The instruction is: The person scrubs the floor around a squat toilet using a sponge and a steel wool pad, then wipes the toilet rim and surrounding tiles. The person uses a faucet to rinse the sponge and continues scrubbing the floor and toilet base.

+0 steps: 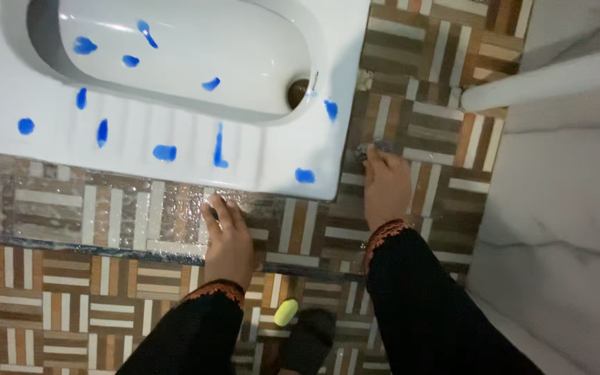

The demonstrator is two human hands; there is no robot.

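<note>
Neither of my hands shows in the head view. I look down at my two bare feet in black trousers with embroidered cuffs. My left foot (228, 243) stands on the wet patterned tile step just in front of the white squat toilet pan (258, 156). My right foot (385, 189) stands by the pan's right front corner. Several blue blobs of liquid (164, 152) dot the pan's rim and bowl. A dark object with a yellow-green tip (287, 312) pokes in at the bottom edge between my legs; what holds it is hidden.
Brown, white and orange patterned floor tiles (71, 292) surround the pan, with a step edge running across. A white marble-like wall (564, 208) rises at the right, and a white pipe (536, 87) meets the floor there. The drain hole (298, 92) sits at the bowl's right end.
</note>
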